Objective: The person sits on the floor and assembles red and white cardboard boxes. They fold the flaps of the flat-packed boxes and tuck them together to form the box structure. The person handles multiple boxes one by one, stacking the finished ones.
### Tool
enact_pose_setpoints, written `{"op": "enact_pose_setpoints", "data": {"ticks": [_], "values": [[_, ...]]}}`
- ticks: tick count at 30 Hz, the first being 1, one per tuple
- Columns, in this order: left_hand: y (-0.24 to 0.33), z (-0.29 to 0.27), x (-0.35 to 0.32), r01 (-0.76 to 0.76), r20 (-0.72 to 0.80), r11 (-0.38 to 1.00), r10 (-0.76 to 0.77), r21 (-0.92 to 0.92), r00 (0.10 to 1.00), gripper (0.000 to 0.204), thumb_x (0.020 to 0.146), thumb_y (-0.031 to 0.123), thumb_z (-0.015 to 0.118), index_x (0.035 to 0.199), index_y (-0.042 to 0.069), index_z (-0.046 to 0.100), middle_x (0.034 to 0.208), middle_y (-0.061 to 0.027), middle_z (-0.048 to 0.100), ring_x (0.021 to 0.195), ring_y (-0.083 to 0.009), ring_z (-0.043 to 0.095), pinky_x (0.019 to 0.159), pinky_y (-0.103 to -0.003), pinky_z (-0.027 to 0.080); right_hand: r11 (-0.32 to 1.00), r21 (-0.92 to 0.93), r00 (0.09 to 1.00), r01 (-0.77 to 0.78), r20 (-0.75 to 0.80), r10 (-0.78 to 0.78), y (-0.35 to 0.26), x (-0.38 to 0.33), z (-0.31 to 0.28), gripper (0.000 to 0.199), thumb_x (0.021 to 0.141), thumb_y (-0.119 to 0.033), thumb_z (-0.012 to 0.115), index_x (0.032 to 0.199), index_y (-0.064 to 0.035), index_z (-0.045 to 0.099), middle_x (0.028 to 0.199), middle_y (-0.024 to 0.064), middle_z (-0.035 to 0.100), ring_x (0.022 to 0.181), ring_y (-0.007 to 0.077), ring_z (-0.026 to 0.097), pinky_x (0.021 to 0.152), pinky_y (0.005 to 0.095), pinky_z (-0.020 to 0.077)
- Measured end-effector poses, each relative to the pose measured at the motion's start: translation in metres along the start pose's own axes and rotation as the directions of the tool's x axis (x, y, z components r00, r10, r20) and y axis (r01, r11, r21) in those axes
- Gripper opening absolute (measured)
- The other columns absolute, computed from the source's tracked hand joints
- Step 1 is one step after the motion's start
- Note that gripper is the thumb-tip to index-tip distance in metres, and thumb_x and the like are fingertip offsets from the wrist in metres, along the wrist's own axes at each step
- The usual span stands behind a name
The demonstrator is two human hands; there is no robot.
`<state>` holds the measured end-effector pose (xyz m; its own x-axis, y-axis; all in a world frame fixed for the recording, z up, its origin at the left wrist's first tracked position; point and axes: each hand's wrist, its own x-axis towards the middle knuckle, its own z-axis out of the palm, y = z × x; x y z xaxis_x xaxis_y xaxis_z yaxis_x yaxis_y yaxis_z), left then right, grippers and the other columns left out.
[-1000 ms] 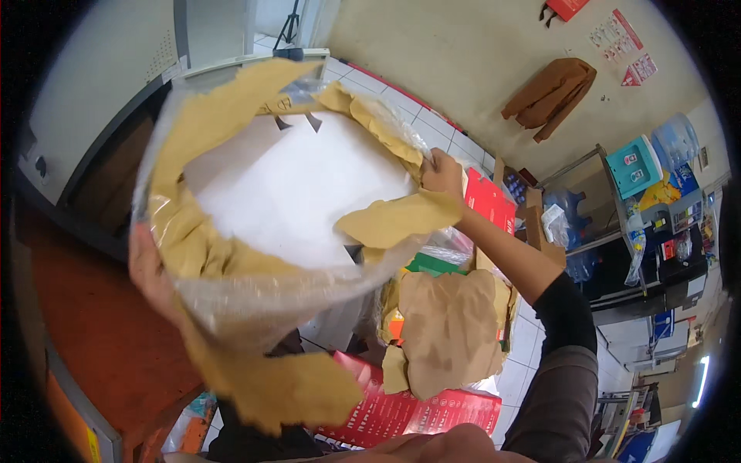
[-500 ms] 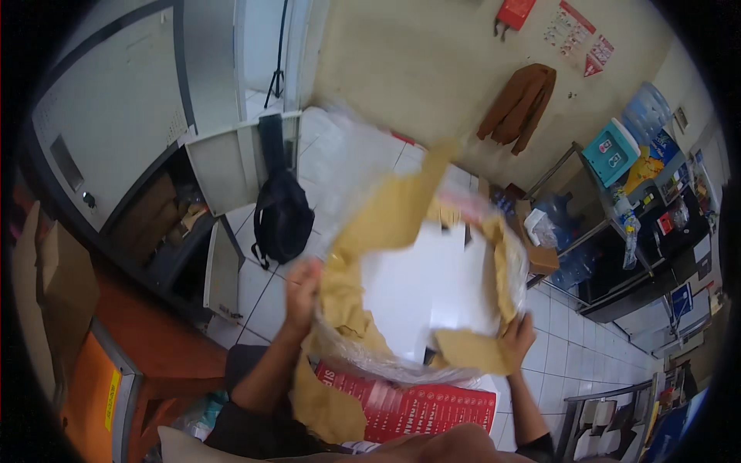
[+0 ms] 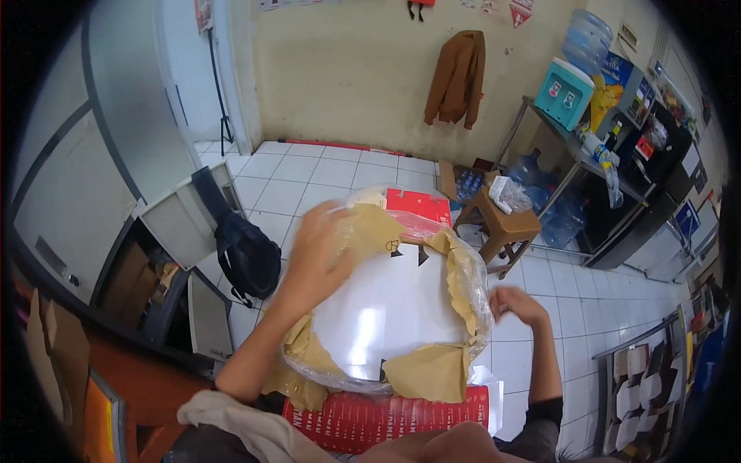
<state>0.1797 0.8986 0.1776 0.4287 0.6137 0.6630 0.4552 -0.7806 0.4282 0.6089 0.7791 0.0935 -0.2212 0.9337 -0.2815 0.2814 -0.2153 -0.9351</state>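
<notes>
my left hand (image 3: 316, 258) is motion-blurred, so i can't make out its fingers. the white package (image 3: 390, 316) hides most of the red box (image 3: 386, 420) beneath it.

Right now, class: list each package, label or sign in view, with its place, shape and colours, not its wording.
White parcel: under the left hand, torn brown paper, clear film.
Red carton: beneath the parcel, flat, white print.
Red box: behind the parcel.
Teal dispenser: shelf at right, two round labels.
Wall signs: top edge, red and white.

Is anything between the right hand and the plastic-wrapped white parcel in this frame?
Nothing visible does. The right hand hangs open just off the right edge of the wrapped white parcel, with only bare floor tiles behind the gap. The left hand already rests on the parcel's upper left.
</notes>
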Motion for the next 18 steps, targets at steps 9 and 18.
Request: {"op": "enact_pose_setpoints", "data": {"ticks": [9, 18], "values": [[0.019, 0.233, 0.03, -0.146, 0.246, 0.989, 0.142, -0.003, 0.959, 0.043, 0.086, 0.048, 0.05, 0.121, 0.024, 0.058, 0.117, -0.0069, 0.055, 0.11, -0.0263, 0.048, 0.089, -0.051, 0.031, 0.765, -0.59, 0.619, -0.259, -0.709, -0.337, 0.137, 0.277, -0.069, 0.051, 0.074, -0.044, 0.068, 0.099, 0.0002, 0.064, 0.09, 0.0258, 0.064, 0.088, 0.0383, 0.062, 0.078, 0.0411, 0.0494], [0.001, 0.213, 0.027, -0.069, 0.355, 0.992, 0.026, 0.108, 0.934, 0.045, 0.087, 0.048, 0.048, 0.124, 0.025, 0.056, 0.121, -0.0084, 0.053, 0.11, -0.0265, 0.047, 0.087, -0.049, 0.031, 0.9, 0.005, 0.65, -0.436, -0.69, 0.318, 0.114, 0.355, -0.032, 0.062, 0.074, -0.052, 0.061, 0.103, 0.0028, 0.066, 0.108, 0.0256, 0.062, 0.106, 0.038, 0.058, 0.094, 0.0454, 0.0404]]}}
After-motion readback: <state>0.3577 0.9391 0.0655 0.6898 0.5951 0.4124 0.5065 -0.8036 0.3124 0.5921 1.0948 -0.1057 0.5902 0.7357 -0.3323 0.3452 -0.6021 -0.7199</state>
